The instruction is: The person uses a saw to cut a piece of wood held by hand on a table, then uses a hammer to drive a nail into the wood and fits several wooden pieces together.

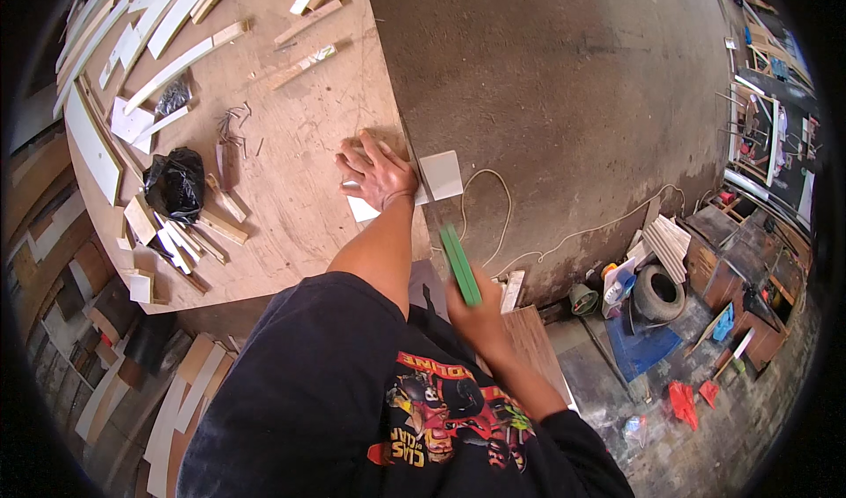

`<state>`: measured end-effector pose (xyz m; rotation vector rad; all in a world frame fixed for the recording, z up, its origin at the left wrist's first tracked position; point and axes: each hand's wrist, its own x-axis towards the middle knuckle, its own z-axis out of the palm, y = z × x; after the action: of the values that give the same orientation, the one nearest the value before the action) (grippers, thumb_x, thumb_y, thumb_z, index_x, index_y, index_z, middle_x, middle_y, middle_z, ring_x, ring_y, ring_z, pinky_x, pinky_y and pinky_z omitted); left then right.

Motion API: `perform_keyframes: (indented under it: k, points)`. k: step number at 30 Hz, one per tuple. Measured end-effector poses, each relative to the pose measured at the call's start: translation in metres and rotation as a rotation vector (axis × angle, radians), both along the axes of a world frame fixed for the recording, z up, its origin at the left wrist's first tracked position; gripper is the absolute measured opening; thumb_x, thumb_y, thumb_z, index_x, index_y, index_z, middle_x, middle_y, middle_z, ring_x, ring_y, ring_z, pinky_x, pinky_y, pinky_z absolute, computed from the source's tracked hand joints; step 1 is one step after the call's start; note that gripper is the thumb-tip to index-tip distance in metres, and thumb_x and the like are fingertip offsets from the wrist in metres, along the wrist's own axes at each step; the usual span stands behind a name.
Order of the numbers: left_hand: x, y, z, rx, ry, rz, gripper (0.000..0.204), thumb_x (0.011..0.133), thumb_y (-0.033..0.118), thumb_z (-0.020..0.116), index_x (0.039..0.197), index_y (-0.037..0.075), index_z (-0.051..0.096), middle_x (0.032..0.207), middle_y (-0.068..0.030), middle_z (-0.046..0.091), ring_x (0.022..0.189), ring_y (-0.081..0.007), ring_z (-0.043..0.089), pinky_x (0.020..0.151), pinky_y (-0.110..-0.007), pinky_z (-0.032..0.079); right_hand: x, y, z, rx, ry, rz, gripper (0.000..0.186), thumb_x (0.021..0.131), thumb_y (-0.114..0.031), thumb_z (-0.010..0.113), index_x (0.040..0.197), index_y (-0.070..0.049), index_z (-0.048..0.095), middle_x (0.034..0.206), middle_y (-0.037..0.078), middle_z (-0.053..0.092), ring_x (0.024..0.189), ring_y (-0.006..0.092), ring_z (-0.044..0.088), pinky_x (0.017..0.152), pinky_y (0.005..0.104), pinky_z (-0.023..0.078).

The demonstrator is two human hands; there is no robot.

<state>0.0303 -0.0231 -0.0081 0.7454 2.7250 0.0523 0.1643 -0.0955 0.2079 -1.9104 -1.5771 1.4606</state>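
A: Head view: the left hand (377, 174) lies flat, fingers spread, on a white panel (438, 175) at the table (300, 189) edge; the right hand (480, 313), nearer the body than the panel, is clamped on a green bar (460, 264).

B: Best keep that palm pressing so the panel can't slide. Its look?

A: Square, pale, smooth, overhanging the edge; 1 white scrap lies beside it.

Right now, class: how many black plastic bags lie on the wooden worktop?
1: the black plastic bag lies at the worktop's left side among wood offcuts; others may be hidden.
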Motion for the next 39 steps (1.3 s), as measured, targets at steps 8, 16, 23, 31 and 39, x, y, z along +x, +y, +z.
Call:
perform_keyframes:
  k: [8, 16, 23, 31, 39]
  points:
    - [-0.002, -0.002, -0.001, -0.014, -0.008, 0.012, 0.052, 0.106, 0.039, 0.041, 0.156, 0.028, 0.036, 0.168, -0.0121, 0.019, 0.153, -0.0414, 0.014, 0.112, -0.072, 0.019, 0.010, -0.017, 0.015, -0.015, -0.019, 0.024, 0.013, 0.084, -0.004, 0.068, 0.095, 0.000, 0.064, 0.078, 0.023, 0.066, 0.075, 0.0419, 0.070, 0.066, 0.0429, 0.053]
    - [-0.003, 0.001, 0.009, -0.052, -0.099, 0.031, 0.053, 0.107, 0.038, 0.037, 0.158, 0.027, 0.034, 0.170, -0.0140, 0.013, 0.156, -0.0406, 0.008, 0.115, -0.071, 0.015, 0.011, -0.016, 0.012, -0.050, -0.046, 0.055, 0.008, 0.085, -0.005, 0.070, 0.091, -0.001, 0.065, 0.076, 0.021, 0.067, 0.073, 0.0381, 0.072, 0.067, 0.0419, 0.055]
    - [-0.001, -0.002, 0.001, -0.010, -0.056, 0.006, 0.054, 0.106, 0.039, 0.037, 0.158, 0.026, 0.033, 0.170, -0.0140, 0.012, 0.156, -0.0410, 0.007, 0.114, -0.071, 0.016, -0.003, 0.008, -0.022, -0.058, -0.016, 0.002, 0.009, 0.084, -0.005, 0.070, 0.088, -0.001, 0.063, 0.073, 0.022, 0.064, 0.070, 0.0384, 0.070, 0.062, 0.0416, 0.053]
    - [0.003, -0.004, -0.001, -0.034, -0.013, -0.004, 0.052, 0.106, 0.038, 0.037, 0.157, 0.028, 0.034, 0.169, -0.0143, 0.016, 0.154, -0.0413, 0.012, 0.112, -0.071, 0.019, 0.002, 0.002, -0.023, -0.025, -0.027, 0.015, 0.011, 0.084, -0.006, 0.072, 0.086, -0.002, 0.062, 0.070, 0.022, 0.063, 0.068, 0.0383, 0.070, 0.059, 0.0430, 0.052]
    - [-0.002, 0.000, 0.002, -0.033, -0.036, 0.018, 0.053, 0.106, 0.039, 0.038, 0.158, 0.027, 0.034, 0.169, -0.0136, 0.014, 0.155, -0.0415, 0.011, 0.114, -0.071, 0.017, 0.013, -0.021, 0.007, -0.005, -0.035, 0.030, 0.010, 0.088, -0.008, 0.068, 0.093, -0.001, 0.062, 0.076, 0.025, 0.063, 0.071, 0.0448, 0.066, 0.059, 0.0431, 0.050]
